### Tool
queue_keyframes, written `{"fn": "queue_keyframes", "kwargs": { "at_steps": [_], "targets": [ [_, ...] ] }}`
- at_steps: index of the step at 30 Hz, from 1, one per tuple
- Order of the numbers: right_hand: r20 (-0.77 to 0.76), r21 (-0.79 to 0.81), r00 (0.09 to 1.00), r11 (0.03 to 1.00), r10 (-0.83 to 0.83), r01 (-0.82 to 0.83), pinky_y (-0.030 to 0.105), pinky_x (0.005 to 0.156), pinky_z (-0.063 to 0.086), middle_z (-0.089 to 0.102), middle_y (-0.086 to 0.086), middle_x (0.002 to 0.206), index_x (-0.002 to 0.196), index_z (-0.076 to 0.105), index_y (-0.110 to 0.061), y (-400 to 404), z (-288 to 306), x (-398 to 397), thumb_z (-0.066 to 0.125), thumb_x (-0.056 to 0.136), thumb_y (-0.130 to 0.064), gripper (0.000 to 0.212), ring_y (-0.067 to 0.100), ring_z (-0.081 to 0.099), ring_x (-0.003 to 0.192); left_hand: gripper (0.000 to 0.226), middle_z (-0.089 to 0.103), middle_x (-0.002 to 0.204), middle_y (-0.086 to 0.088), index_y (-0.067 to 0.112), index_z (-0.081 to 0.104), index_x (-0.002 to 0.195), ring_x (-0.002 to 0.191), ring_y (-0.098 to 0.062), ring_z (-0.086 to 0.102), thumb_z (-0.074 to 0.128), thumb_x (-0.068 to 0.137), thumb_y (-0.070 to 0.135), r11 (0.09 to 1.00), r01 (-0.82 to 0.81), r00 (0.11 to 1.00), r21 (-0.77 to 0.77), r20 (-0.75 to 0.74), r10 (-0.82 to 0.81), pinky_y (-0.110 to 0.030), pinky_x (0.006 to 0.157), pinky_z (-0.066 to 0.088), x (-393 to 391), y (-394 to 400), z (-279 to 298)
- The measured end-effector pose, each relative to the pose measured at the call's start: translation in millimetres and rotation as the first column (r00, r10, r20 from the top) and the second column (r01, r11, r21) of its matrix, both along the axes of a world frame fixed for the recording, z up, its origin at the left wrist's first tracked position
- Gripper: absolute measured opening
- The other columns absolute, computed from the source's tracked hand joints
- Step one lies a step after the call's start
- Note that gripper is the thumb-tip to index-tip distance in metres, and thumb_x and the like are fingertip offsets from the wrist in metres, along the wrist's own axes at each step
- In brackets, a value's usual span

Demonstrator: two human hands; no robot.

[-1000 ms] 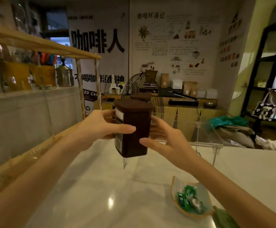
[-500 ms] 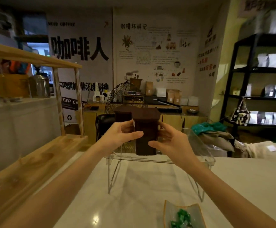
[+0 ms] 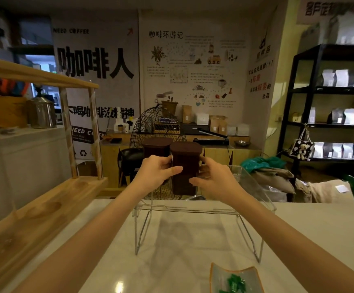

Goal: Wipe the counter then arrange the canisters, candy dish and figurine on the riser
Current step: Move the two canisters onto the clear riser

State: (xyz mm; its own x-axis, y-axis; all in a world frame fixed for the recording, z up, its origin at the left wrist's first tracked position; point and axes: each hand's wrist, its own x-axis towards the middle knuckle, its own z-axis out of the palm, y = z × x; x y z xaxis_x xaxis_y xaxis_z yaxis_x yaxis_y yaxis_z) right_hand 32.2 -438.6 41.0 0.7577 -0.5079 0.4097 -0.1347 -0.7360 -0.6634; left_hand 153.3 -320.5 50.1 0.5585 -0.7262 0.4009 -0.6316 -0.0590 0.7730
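Observation:
A dark brown canister (image 3: pixel 185 166) stands on the clear riser (image 3: pixel 254 187) at the middle of the white counter (image 3: pixel 319 225). My left hand (image 3: pixel 156 172) and my right hand (image 3: pixel 214 178) both clasp its sides. A second brown canister (image 3: pixel 156 147) stands just behind and left of it on the riser, partly hidden by my left hand. The candy dish (image 3: pixel 218 275) with green candies lies on the counter near the bottom edge, right of centre. No figurine is in view.
A wooden shelf unit (image 3: pixel 45 210) runs along the left with a metal pot (image 3: pixel 42 112) above. Beyond the counter are a wire fan (image 3: pixel 150 125), a low cabinet (image 3: pixel 216 152), piled bags (image 3: pixel 277 178) and black shelving (image 3: pixel 305 89) at right.
Both hands carried the canister from above the counter forward onto the riser, beside the other canister. The view has tilted up slightly, so the dish sits lower in frame.

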Motion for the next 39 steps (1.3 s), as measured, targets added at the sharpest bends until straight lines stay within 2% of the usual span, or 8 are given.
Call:
{"fn": "queue_keyframes", "kwargs": {
  "at_steps": [5, 11, 14, 16, 20, 30, 36, 39],
  "targets": [
    [-0.037, -0.006, 0.999, 1.0, -0.026, 0.026, 0.028, 0.08, 0.049, 0.063, 0.009, 0.12, 0.128, 0.043, -0.014, -12, 3, 10, 0.068, 0.079, -0.019, 0.055, 0.023, 0.062, 0.104, 0.047, 0.066, 0.115, -0.018, 0.0, 0.052, 0.123, 0.106, -0.025, 0.062, 0.064, 0.082, 0.019, 0.992, -0.117, 0.992, -0.047, 0.035, 0.119, -0.037, 0.091, 0.053, -4, -15, 0],
    [-0.035, 0.003, 0.999, 0.999, -0.039, 0.039, 0.034, 0.082, 0.054, 0.062, 0.01, 0.12, 0.127, 0.044, -0.013, -26, 3, 21, 0.068, 0.079, -0.018, 0.054, 0.024, 0.063, 0.102, 0.034, 0.071, 0.101, -0.017, 0.003, 0.062, 0.112, 0.094, -0.026, 0.066, 0.062, 0.083, 0.02, 0.975, -0.206, 0.975, -0.084, 0.07, 0.212, -0.038, 0.083, 0.056, 0, -33, -4],
    [-0.012, 0.032, 0.998, 0.997, -0.067, 0.067, 0.039, 0.085, 0.055, 0.062, 0.011, 0.118, 0.118, 0.046, -0.012, -31, -1, 27, 0.07, 0.077, -0.02, 0.048, 0.025, 0.062, 0.102, 0.03, 0.072, 0.094, -0.016, 0.004, 0.065, 0.107, 0.087, -0.026, 0.067, 0.06, 0.084, 0.023, 0.965, -0.254, 0.958, -0.068, 0.12, 0.261, -0.034, 0.075, 0.056, 2, -39, -6],
    [0.002, 0.042, 0.996, 0.995, -0.085, 0.085, 0.041, 0.085, 0.056, 0.063, 0.011, 0.115, 0.111, 0.047, -0.01, -34, -4, 28, 0.071, 0.077, -0.021, 0.044, 0.024, 0.063, 0.1, 0.029, 0.072, 0.086, -0.016, 0.003, 0.067, 0.1, 0.08, -0.026, 0.067, 0.06, 0.084, 0.026, 0.953, -0.296, 0.939, -0.06, 0.163, 0.302, -0.038, 0.074, 0.057, 4, -42, -8],
    [-0.009, 0.036, 0.996, 0.995, -0.089, 0.089, 0.039, 0.082, 0.056, 0.064, 0.013, 0.112, 0.109, 0.047, -0.009, -35, -8, 31, 0.067, 0.08, -0.023, 0.038, 0.025, 0.063, 0.098, 0.029, 0.071, 0.078, -0.017, 0.0, 0.067, 0.089, 0.076, -0.027, 0.067, 0.06, 0.084, 0.028, 0.937, -0.344, 0.916, -0.06, 0.197, 0.349, -0.041, 0.072, 0.057, 4, -47, -8],
    [-0.103, -0.013, 0.993, 0.998, -0.056, 0.055, 0.031, 0.079, 0.05, 0.06, 0.014, 0.119, 0.117, 0.044, -0.007, -29, -5, 26, 0.057, 0.088, -0.018, 0.034, 0.026, 0.059, 0.104, 0.029, 0.07, 0.087, -0.016, 0.001, 0.066, 0.095, 0.081, -0.028, 0.066, 0.058, 0.086, 0.028, 0.921, -0.388, 0.884, -0.016, 0.276, 0.377, -0.04, 0.071, 0.057, -1, -48, -6],
    [-0.345, -0.345, 0.928, 0.939, -0.142, 0.015, 0.039, 0.076, 0.052, 0.063, 0.009, 0.109, 0.121, 0.046, -0.014, -11, -2, -1, 0.046, 0.089, -0.043, 0.043, 0.026, 0.06, 0.095, 0.034, 0.067, 0.082, -0.017, -0.001, 0.063, 0.088, 0.077, -0.032, 0.064, 0.051, 0.089, 0.031, 0.895, -0.445, 0.799, 0.018, 0.459, 0.388, -0.038, 0.061, 0.05, -7, -47, -7],
    [-0.357, -0.499, 0.919, 0.866, -0.168, -0.035, 0.037, 0.081, 0.043, 0.06, 0.009, 0.114, 0.119, 0.048, -0.014, 1, -3, -29, 0.039, 0.091, -0.047, 0.044, 0.028, 0.054, 0.107, 0.035, 0.06, 0.075, -0.016, -0.001, 0.058, 0.086, 0.078, -0.035, 0.063, 0.049, 0.09, 0.033, 0.889, -0.457, 0.778, 0.021, 0.493, 0.389, -0.038, 0.058, 0.047, -11, -45, -8]
  ]
}}
